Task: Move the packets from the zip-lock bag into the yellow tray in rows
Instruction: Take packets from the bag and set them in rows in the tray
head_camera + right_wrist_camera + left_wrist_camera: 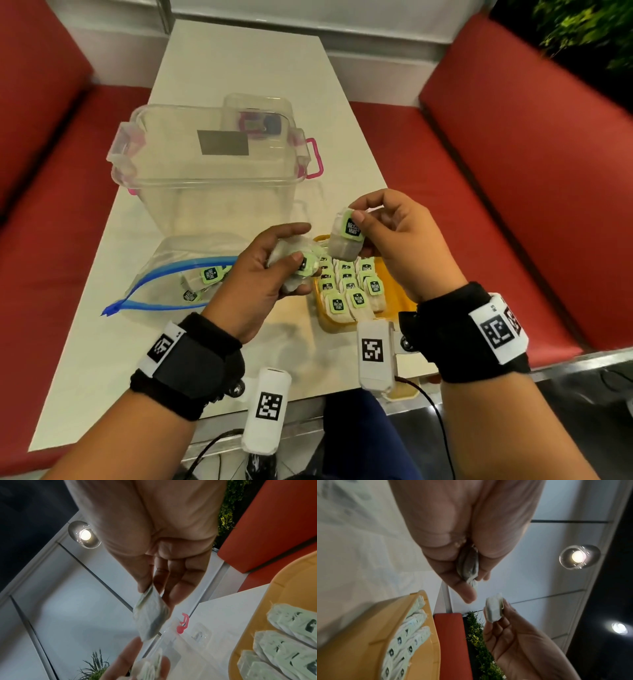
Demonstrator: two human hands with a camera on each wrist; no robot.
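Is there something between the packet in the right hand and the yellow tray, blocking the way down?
Nothing visible does. The right hand pinches one packet above the far end of the yellow tray; only open air lies between them. The left hand, holding more packets, is beside the tray.

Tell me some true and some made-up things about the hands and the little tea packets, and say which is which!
1. The right hand pinches one white tea packet with a green label above the yellow plastic tray. True.
2. The left hand holds nothing. False: it grips a bunch of white tea packets.
3. The clear zip-lock bag with the blue seal has no packets left in it. False: a few green-labelled packets still lie inside.
4. The yellow plastic tray already holds packets lined up in rows. True.
5. The big clear plastic box with pink latches is packed with packets. False: no packets show inside it.
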